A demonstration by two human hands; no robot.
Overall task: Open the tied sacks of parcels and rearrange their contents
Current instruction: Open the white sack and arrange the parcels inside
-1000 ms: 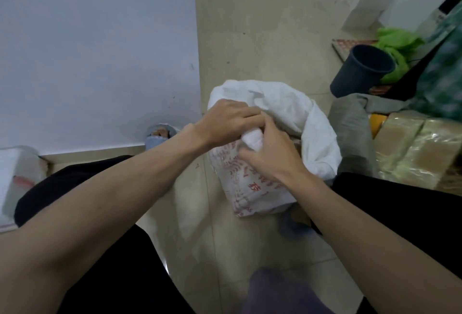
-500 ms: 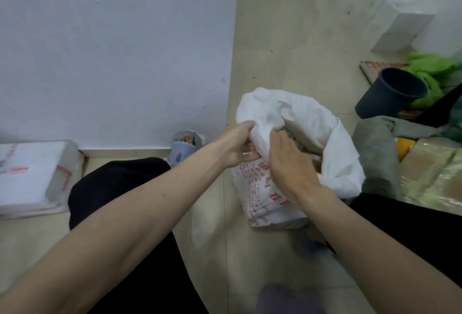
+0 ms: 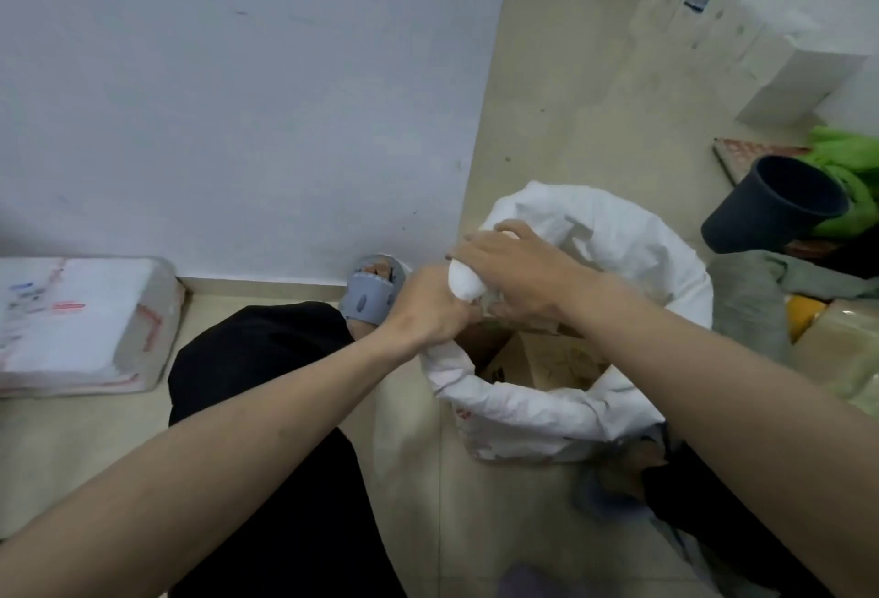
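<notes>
A white woven sack [image 3: 613, 240] with red print stands on the floor between my knees, its mouth open and its rim rolled down. Brown cardboard parcels [image 3: 547, 359] show inside it. My left hand [image 3: 428, 307] grips the rolled rim at the sack's near left edge. My right hand [image 3: 513, 269] holds a bunched white part of the rim just above the left hand, fingers curled round it.
A white foam parcel [image 3: 81, 326] lies on the floor at the left by the wall. A dark bin [image 3: 770, 207], green cloth [image 3: 851, 169], grey fabric [image 3: 747, 302] and wrapped packs [image 3: 842, 350] crowd the right. White boxes [image 3: 761, 50] stand at the back right. My slippered foot [image 3: 371, 288] is beside the sack.
The sack's mouth has widened and its rim is rolled lower, so the cardboard inside now shows. Both hands shifted along the rim. The camera has tilted down and closer.
</notes>
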